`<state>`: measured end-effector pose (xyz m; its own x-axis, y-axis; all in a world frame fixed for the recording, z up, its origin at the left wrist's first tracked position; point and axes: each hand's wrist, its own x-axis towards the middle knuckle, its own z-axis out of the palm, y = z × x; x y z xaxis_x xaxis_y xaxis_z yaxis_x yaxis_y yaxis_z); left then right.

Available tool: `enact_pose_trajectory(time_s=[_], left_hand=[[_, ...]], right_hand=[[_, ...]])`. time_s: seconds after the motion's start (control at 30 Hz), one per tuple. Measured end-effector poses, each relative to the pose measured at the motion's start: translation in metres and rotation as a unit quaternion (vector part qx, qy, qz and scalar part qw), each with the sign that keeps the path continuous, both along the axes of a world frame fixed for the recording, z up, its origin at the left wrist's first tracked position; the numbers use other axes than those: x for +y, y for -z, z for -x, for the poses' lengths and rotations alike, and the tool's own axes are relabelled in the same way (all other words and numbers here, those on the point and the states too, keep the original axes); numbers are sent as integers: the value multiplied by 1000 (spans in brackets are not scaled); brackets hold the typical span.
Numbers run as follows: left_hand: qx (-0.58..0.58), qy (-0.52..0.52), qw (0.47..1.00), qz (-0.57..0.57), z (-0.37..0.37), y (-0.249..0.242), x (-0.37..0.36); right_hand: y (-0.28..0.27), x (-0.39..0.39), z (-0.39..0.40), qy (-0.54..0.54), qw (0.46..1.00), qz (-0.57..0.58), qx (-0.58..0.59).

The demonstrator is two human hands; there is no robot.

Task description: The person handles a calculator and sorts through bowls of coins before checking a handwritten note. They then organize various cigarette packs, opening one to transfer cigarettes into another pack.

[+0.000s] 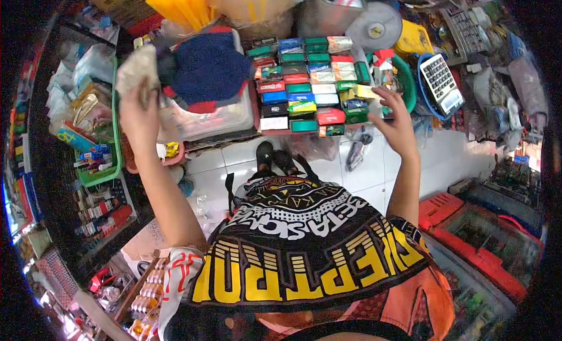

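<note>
Pale, cloth-like bundle (138, 70): upper left, was grasped in left hand (141, 103), beside navy, red-edged cloth (209, 68) on plastic bin (213, 123). Right hand (399, 123): right of centre, was open, fingers parted, near yellow carton (360, 92); whether they touched could not be told.

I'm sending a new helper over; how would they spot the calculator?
Start at the block of small colourful boxes. To its right, past the green basket, stands a blue-rimmed container. The calculator lies on it: white, the only thing there with keys and a screen.
</note>
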<state>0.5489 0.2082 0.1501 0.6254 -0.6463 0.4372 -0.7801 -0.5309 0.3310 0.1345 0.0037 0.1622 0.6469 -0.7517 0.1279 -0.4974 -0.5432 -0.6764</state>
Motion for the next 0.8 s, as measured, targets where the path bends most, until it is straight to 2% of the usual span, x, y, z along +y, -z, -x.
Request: enact_pose_trajectory(time_s=[0.03, 0.07, 0.1, 0.13, 0.17, 0.2, 0.27, 0.33, 0.4, 0.47, 0.6, 0.67, 0.73, 0.8], left_hand=[[17, 10, 1000, 6, 0, 8, -1], [34, 19, 999, 12, 2, 13, -3], [0, 39, 999, 28, 6, 5, -4], [-33, 60, 997, 43, 14, -10, -5], [-16, 54, 996, 65, 37, -35, -12], [-22, 89, 988, 124, 52, -45, -19], [43, 158, 973, 162, 95, -61, -35], [51, 258, 956, 130, 135, -51, -55], [79, 359, 930, -13, 178, -35, -69], [97, 400, 905, -108, 214, -10, -81], [50, 415, 899, -131, 242, 51, -101], [56, 396, 904, -150, 250, 63, -107], [39, 389, 907, -155, 251, 59, -110], [33, 385, 906, -173, 253, 59, -112]], right_hand=[[1, 2, 4, 3, 1000, -2, 0], [1, 6, 5, -8, 998, 44, 53], [3, 9, 5, -19, 990, 89, 106], [6, 9, 5, -17, 990, 87, 107], [10, 5, 3, -43, 982, 125, 138], [16, 1, 1, -68, 970, 162, 170], [32, -10, -2, -62, 969, 156, 183], [48, -19, -2, -58, 960, 195, 191], [41, -16, -9, -47, 951, 211, 221], [40, -17, -10, -39, 941, 223, 251], [45, -27, -10, -68, 935, 214, 274], [49, -34, -11, -132, 929, 226, 262], [49, -38, -15, -134, 921, 237, 280], [54, -42, -15, -151, 935, 181, 263]])
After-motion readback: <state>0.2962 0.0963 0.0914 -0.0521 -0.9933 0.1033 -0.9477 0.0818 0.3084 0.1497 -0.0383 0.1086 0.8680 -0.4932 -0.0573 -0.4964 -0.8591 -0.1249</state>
